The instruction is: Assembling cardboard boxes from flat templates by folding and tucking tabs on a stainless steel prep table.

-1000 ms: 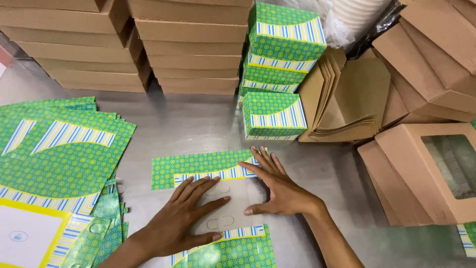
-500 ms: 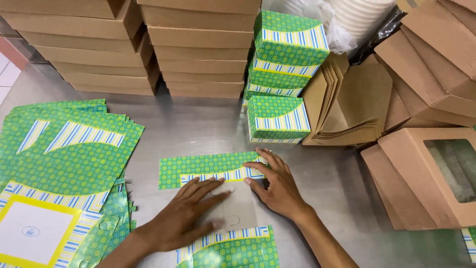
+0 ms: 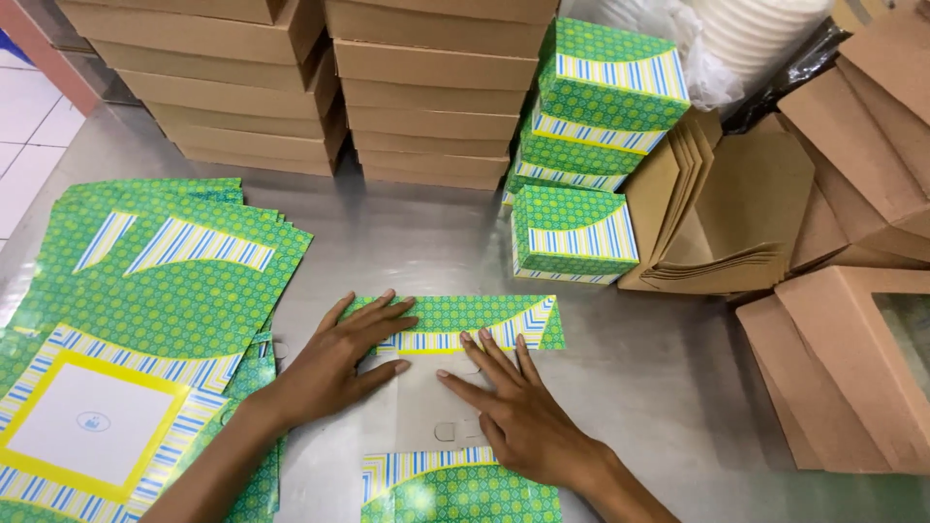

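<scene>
Steel table (image 3: 678, 378) — flat box blank (image 3: 455, 324), green-patterned flaps, grey inside.

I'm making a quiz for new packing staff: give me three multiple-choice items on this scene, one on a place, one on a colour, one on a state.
1. Where is the pile of flat green sheets?
A. left of the hands
B. right of the hands
C. on the brown boxes

2. What colour are the stacked plain boxes at the back?
A. white
B. brown
C. red

3. How are the left hand and right hand?
A. fists
B. pressed flat on the sheet
C. raised

Answers: 1 A, the pile lies at the left; 2 B, they are bare cardboard; 3 B, fingers spread on it.
</scene>
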